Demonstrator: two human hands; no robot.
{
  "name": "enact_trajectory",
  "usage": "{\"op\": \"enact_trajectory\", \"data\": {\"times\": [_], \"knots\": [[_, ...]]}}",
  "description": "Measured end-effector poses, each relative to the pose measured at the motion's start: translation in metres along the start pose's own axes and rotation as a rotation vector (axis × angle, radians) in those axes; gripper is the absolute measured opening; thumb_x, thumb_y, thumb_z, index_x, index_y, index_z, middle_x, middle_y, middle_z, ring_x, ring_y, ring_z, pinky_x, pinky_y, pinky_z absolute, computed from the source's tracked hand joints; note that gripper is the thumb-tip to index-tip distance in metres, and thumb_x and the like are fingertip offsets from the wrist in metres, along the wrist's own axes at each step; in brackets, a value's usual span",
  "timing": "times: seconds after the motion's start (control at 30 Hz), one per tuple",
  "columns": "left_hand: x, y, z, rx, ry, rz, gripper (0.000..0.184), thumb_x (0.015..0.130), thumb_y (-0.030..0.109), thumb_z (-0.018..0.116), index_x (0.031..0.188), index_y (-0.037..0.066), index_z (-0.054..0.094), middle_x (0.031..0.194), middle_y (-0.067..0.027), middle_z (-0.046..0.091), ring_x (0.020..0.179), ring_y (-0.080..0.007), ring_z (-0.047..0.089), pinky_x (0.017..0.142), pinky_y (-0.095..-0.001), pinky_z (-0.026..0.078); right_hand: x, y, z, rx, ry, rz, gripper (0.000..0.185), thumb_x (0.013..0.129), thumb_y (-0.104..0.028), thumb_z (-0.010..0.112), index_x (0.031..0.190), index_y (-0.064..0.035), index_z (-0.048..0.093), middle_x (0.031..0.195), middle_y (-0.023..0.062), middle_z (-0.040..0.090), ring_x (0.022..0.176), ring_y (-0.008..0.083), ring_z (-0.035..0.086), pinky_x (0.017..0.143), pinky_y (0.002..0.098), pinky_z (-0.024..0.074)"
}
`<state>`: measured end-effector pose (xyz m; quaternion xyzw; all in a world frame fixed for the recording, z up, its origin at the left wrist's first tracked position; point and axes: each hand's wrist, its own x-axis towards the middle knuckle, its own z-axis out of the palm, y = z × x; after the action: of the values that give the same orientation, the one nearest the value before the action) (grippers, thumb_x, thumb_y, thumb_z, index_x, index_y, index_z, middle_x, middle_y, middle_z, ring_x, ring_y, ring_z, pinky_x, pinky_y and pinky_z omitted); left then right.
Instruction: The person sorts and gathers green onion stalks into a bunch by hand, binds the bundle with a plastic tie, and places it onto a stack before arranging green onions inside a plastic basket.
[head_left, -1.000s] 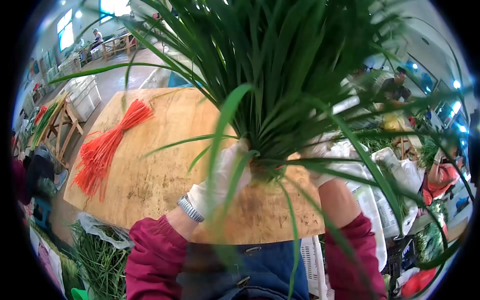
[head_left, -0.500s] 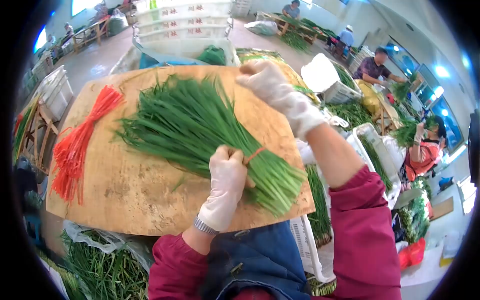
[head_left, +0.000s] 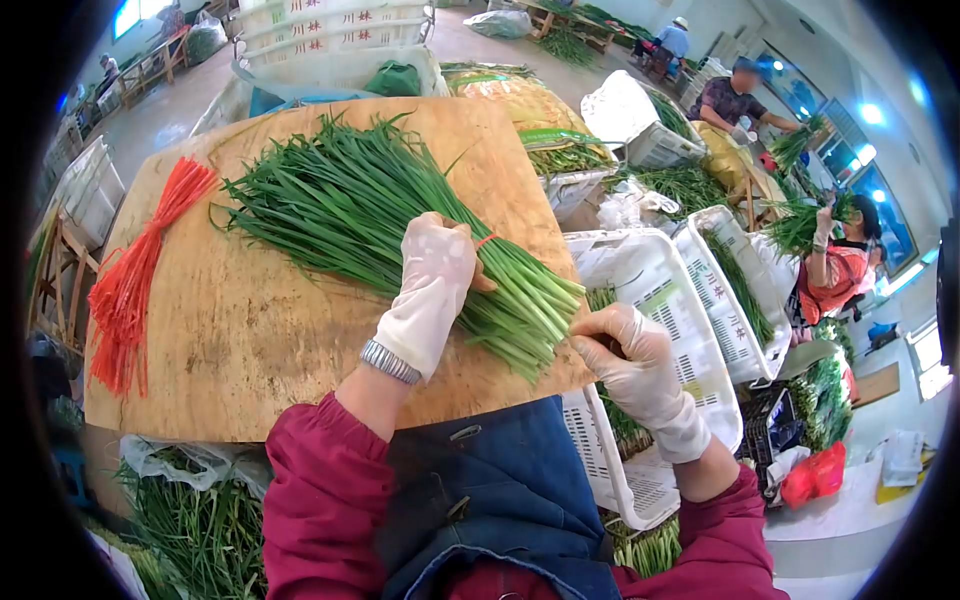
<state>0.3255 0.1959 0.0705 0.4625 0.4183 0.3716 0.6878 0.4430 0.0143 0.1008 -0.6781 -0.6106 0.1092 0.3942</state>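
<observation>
A bunch of garlic chives (head_left: 350, 210) lies slantwise on the wooden board, leaves at the far left and pale stem ends at the near right. A thin red tie (head_left: 485, 241) goes round it toward the stem end. My left hand (head_left: 437, 265), in a white glove, is closed over the bunch just left of the tie. In a matching glove, my right hand (head_left: 632, 352) is at the stem ends by the board's right edge, thumb and forefinger pinched together. Whatever is between those fingertips is too small to make out.
Red tie strips (head_left: 150, 270) lie bundled on the left of the wooden board (head_left: 270, 370). White crates (head_left: 705, 365) stand to the right, some holding greens. Stacked crates (head_left: 330, 35) are behind the board. Co-workers handle greens at the right, including a person in patterned clothing (head_left: 728, 100).
My right hand has come down from beyond the board's upper right to the stem ends, its fingers now pinched. My left hand stays on the bunch. The view has shifted slightly.
</observation>
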Motion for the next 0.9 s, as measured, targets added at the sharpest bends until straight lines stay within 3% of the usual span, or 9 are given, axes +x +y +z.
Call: {"op": "enact_trajectory", "data": {"times": [0.2,0.3,0.37,0.43,0.57,0.7,0.73,0.83,0.9], "knots": [[0.003,-0.008,-0.006,0.037,-0.099,0.119,0.01,0.081,0.003,0.045,0.079,-0.007,0.047,0.057,-0.0102,0.049,0.038,-0.0199,0.049,0.038,-0.0322,0.048,-0.021,0.041,0.025,-0.007,0.264,0.159,0.018,0.073,-0.004,0.068,0.09,-0.0006,0.061,0.079,0.0106,0.059,0.064,0.018,0.058,0.057,0.0268,0.046],[0.0,-0.001,-0.004,-0.036,-0.041,0.011,0.011,0.081,0.002,0.045,0.078,-0.008,0.048,0.057,-0.0103,0.049,0.039,-0.0198,0.05,0.039,-0.0318,0.049,-0.02,0.035,0.029,-0.267,0.301,-0.057,0.025,0.07,-0.004,0.07,0.093,-0.0016,0.061,0.082,0.0105,0.059,0.064,0.0198,0.058,0.058,0.0287,0.0473],[0.036,-0.039,-0.019,0.426,-0.163,0.562,0.011,0.081,0.002,0.046,0.079,-0.008,0.049,0.058,-0.0107,0.05,0.04,-0.0198,0.05,0.04,-0.0321,0.05,-0.021,0.007,0.027,-0.301,0.372,-0.193,0.023,0.069,-0.006,0.07,0.091,-0.0045,0.061,0.084,0.0091,0.059,0.066,0.0223,0.058,0.059,0.0316,0.0473],[0.049,-0.054,-0.025,0.661,-0.245,0.818,0.011,0.081,0.002,0.046,0.079,-0.009,0.05,0.059,-0.0114,0.051,0.041,-0.02,0.051,0.042,-0.0325,0.052,-0.015,-0.016,0.026,-0.386,0.305,-0.41,0.022,0.07,-0.007,0.069,0.091,-0.006,0.061,0.085,0.0083,0.058,0.068,0.0224,0.058,0.06,0.0321,0.0468],[0.064,-0.056,-0.022,0.721,-0.306,0.893,0.01,0.08,0.0,0.047,0.078,-0.01,0.05,0.064,-0.0153,0.053,0.046,-0.0224,0.055,0.046,-0.0341,0.054,0.012,-0.018,0.056,-0.77,-0.012,-0.532,0.009,0.067,-0.011,0.056,0.075,-0.0059,0.058,0.069,0.0051,0.048,0.068,0.0207,0.049,0.056,0.0342,0.0394],[0.062,-0.048,-0.017,0.807,-0.26,0.797,0.01,0.072,0.006,0.057,0.07,-0.004,0.056,0.065,-0.0151,0.057,0.056,-0.0249,0.059,0.052,-0.0347,0.052,0.029,-0.001,0.076,-0.939,0.017,-0.61,0.009,0.067,-0.013,0.055,0.073,-0.0064,0.057,0.069,0.0046,0.048,0.069,0.02,0.048,0.056,0.0342,0.0359],[0.062,-0.045,-0.016,0.925,-0.214,0.802,0.011,0.064,0.011,0.066,0.066,0.001,0.062,0.064,-0.0139,0.06,0.062,-0.0258,0.06,0.058,-0.0344,0.05,0.032,-0.001,0.077,-0.951,0.004,-0.619,0.009,0.067,-0.013,0.055,0.073,-0.0068,0.057,0.069,0.0044,0.048,0.069,0.0198,0.048,0.056,0.0341,0.0354],[0.068,-0.049,-0.017,0.969,-0.204,0.865,0.014,0.061,0.017,0.073,0.065,0.004,0.067,0.066,-0.0134,0.063,0.068,-0.0269,0.062,0.063,-0.0349,0.05,0.035,0.002,0.081,-0.96,0.024,-0.6,0.005,0.068,-0.013,0.055,0.07,-0.0081,0.055,0.068,0.0036,0.048,0.068,0.0197,0.049,0.057,0.0337,0.0364],[0.077,-0.057,-0.019,0.78,-0.247,0.803,0.014,0.063,0.017,0.071,0.065,0.004,0.068,0.066,-0.0137,0.063,0.068,-0.0271,0.063,0.062,-0.0348,0.05,0.038,0.006,0.082,-0.929,0.074,-0.572,0.005,0.068,-0.013,0.054,0.071,-0.0086,0.054,0.068,0.0032,0.047,0.068,0.0198,0.049,0.057,0.0334,0.0372]]}}
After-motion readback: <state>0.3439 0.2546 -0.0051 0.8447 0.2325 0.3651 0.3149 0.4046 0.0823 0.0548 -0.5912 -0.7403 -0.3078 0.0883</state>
